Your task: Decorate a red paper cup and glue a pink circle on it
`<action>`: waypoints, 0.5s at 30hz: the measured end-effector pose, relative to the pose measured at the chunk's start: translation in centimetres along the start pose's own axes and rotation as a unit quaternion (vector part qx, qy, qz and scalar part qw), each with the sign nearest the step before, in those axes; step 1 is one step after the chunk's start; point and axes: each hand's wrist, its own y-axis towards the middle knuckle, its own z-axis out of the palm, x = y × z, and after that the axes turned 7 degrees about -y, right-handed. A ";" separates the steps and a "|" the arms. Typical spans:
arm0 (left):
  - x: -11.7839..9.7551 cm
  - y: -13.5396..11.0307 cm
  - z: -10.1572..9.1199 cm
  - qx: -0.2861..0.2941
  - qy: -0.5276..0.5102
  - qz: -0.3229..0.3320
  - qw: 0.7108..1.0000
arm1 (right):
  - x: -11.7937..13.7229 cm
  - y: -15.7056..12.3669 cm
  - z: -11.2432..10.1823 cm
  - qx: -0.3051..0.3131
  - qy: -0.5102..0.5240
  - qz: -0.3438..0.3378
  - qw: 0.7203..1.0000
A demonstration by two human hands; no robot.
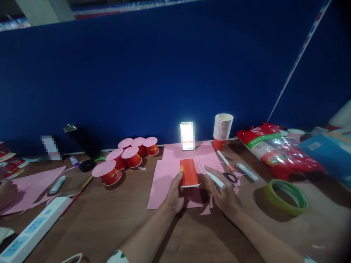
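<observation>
My left hand (175, 195) grips a red paper cup (189, 172) by its side; its white rim faces down toward me. In my right hand (226, 195) is a white pen (215, 179), its tip over the pink paper (161, 182). A round outline (207, 165) shows on that paper near the pen tip. Black-handled scissors (230, 177) lie partly hidden beside my right hand, among pink paper scraps (205, 210).
Several red cups with pink paper discs (106, 173) stand to the left. Behind are a glowing phone (187, 136) and stacked paper cups (223, 128). On the right lie a tape roll (286, 197) and a red bag of cups (268, 149). A power strip (35, 226) and another person's hand (7, 195) are left.
</observation>
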 end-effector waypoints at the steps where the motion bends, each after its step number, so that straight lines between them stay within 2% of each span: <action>1: 0.0 0.0 0.0 0.002 0.010 0.002 1.000 | -0.1 -0.1 0.0 -0.001 -0.003 0.004 1.000; 7: 0.1 -0.4 0.4 0.005 0.032 0.005 0.999 | 0.6 -0.3 -0.2 -0.018 -0.047 -0.034 0.998; 11: 0.1 -0.5 0.6 -0.007 0.045 -0.007 0.999 | 1.3 -0.4 -0.5 0.007 -0.050 -0.063 0.997; 15: 0.1 -0.4 0.3 0.006 0.055 -0.038 0.998 | 0.9 -0.7 -0.2 0.043 -0.043 -0.058 0.996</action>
